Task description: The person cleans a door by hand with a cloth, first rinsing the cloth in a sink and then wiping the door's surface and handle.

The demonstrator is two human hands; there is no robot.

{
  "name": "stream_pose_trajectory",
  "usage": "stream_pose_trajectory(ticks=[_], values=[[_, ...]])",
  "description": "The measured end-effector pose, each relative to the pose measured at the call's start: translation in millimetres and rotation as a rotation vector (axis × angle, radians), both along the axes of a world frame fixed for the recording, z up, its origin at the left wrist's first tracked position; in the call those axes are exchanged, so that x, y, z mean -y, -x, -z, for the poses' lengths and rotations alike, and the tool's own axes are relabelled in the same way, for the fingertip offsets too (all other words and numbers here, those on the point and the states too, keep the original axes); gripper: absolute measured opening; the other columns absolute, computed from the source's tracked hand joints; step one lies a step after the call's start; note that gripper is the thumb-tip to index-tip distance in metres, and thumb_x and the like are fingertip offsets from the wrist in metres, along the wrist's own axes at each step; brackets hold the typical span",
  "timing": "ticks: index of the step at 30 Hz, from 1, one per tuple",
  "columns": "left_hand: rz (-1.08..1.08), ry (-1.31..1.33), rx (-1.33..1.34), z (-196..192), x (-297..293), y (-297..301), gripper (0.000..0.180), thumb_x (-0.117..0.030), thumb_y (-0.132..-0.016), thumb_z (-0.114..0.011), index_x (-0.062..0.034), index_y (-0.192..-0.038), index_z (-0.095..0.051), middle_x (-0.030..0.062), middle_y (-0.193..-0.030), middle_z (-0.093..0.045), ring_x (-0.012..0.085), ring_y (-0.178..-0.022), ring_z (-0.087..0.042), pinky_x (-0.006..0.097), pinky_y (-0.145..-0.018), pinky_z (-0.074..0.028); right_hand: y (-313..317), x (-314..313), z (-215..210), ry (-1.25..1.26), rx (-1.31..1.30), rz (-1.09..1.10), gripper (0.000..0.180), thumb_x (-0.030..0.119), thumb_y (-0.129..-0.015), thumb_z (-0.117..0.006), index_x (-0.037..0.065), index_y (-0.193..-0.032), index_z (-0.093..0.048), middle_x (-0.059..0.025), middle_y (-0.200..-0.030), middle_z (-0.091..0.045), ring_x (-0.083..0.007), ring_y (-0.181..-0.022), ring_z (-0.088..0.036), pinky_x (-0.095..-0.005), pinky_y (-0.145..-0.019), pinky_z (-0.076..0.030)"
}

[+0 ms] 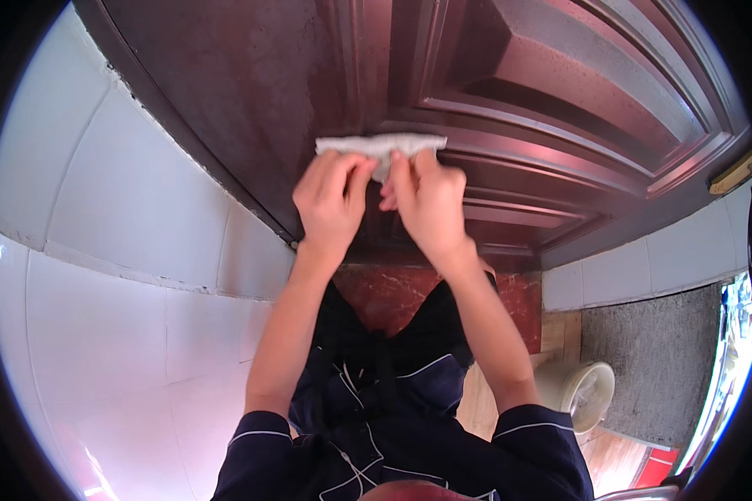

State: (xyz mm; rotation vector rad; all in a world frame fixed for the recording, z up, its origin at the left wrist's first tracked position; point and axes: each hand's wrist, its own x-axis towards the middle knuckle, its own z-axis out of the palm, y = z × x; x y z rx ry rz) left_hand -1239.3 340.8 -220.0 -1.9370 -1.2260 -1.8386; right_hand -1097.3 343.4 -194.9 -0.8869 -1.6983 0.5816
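Observation:
A white folded cloth is stretched sideways between my two hands, in front of a dark reddish-brown panelled door. My left hand pinches the cloth's left part between thumb and fingers. The right part is gripped by my right hand, its thumb pressed on the near side. A small fold of the cloth hangs down in the gap between the hands. Whether the cloth touches the door I cannot tell.
White wall tiles run close along my left. Behind me to the right, a pale bucket stands beside a grey mat. A dark red marbled sill lies below the door, and a yellowish block sits at its right edge.

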Motion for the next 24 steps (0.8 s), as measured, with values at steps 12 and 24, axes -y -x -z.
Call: stream_pose_trajectory(ticks=[12, 24], values=[[-0.016, 0.071, 0.129, -12.4, -3.6, -67.2, 0.012, -0.004, -0.083, -0.073, -0.0033, -0.081, -0.06, 0.0097, -0.074, -0.055, 0.029, -0.063, -0.053, 0.037, -0.058, -0.043, -44.1, -1.7, -7.7, -0.046, -0.071, 0.129, 0.027, 0.009, -0.098, -0.061, -0.005, -0.076, -0.055, -0.0153, -0.064, -0.067, -0.0184, -0.054, -0.069, -0.0277, -0.045, -0.052], [0.06, -0.132, -0.118, -42.7, -20.8, -127.5, 0.012, -0.008, -0.081, -0.073, -0.0064, -0.083, -0.062, 0.0065, -0.078, -0.055, 0.0279, -0.072, -0.058, 0.039, -0.064, -0.047, -104.3, -5.5, -20.7, -0.152, -0.269, 0.437, 0.018, 0.006, -0.093, -0.068, 0.0, -0.104, -0.055, -0.0045, -0.067, -0.065, -0.0078, -0.055, -0.06, -0.0236, -0.046, -0.046]])
